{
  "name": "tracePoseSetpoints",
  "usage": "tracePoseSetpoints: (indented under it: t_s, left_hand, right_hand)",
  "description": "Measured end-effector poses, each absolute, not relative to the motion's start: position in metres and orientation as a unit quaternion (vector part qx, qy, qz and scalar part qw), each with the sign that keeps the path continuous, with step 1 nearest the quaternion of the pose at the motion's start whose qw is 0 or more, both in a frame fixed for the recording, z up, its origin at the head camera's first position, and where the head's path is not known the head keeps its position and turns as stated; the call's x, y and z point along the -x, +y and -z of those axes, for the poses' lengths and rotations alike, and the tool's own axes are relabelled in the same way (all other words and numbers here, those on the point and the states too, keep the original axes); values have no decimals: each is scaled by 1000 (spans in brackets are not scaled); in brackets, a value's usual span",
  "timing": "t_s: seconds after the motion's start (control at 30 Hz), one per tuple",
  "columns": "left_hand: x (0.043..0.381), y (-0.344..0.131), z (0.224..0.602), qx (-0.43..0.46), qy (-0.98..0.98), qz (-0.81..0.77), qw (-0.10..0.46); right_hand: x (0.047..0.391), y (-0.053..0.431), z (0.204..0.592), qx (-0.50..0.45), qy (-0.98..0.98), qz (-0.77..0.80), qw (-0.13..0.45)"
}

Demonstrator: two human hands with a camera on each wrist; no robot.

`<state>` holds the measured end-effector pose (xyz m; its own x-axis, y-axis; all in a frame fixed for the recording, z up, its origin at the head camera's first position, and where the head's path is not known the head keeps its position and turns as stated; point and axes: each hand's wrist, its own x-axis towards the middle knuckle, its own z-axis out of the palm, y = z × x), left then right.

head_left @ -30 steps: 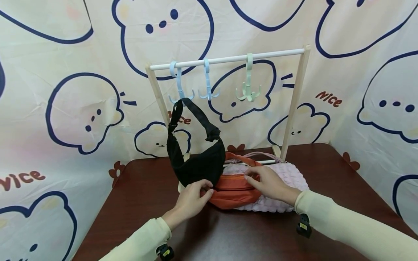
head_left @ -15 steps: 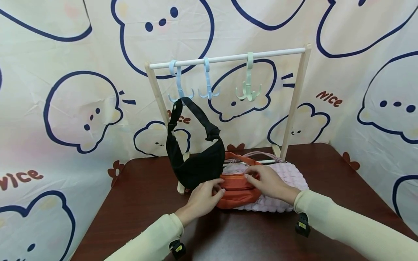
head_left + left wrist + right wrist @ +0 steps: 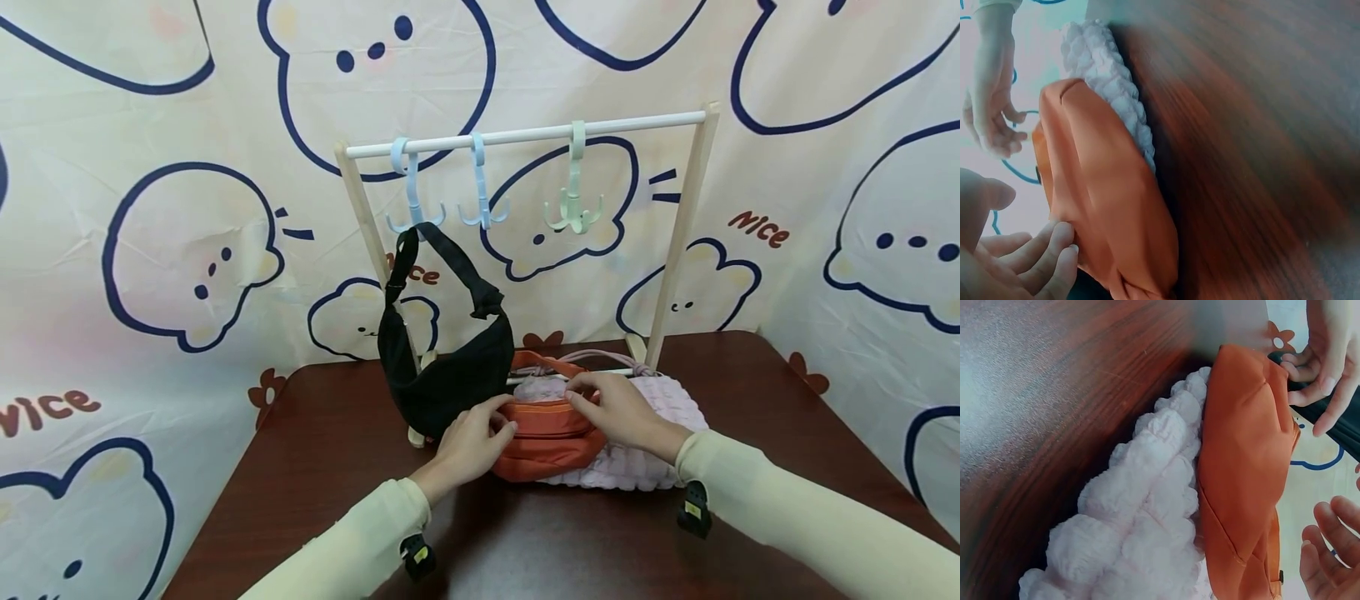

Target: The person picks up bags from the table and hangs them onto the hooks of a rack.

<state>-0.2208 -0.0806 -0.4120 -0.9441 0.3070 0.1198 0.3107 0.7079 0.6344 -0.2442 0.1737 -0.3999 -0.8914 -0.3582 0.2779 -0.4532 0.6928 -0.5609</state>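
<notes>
Looks like a small booth, in what building impossible to tell: walled with printed cloth (image 3: 555, 58) beyond the far, left and right edges of the tabletop (image 3: 315, 450), furnished with a rack (image 3: 637, 124) toward the far edge.

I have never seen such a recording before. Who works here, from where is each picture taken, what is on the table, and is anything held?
There is no machine: you see a person's bare left hand and right hand. The wide picture comes from a camera worn on the head; the two close ones come from cameras on the wrists. On the dark brown table are an orange waist bag and, partly behind it, a pale pink puffy bag. Behind them stands a rack with three hooks; a black sling bag appears to hang from the leftmost. Neither hand plainly grips anything: the left hand touches the orange waist bag, while the right hand is near its upper edge.
</notes>
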Motion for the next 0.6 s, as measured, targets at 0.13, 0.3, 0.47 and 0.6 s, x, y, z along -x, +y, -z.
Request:
tracePoseSetpoints:
  t_s: [0.13,0.3,0.47,0.6]
  left_hand:
    - [229,-85,414,151,-925,349,14]
    - [237,-91,418,130,-926,354,27]
    - [244,-95,421,115,-930,346,42]
    - [249,-97,422,108,-931,343,53]
  right_hand:
    - [249,175,400,-213,-919,-323,79]
    - [254,177,401,-203,-921,-319,94]
    - [257,181,400,-184,-927,-312,97]
    - [260,186,400,-169,-934,-298,99]
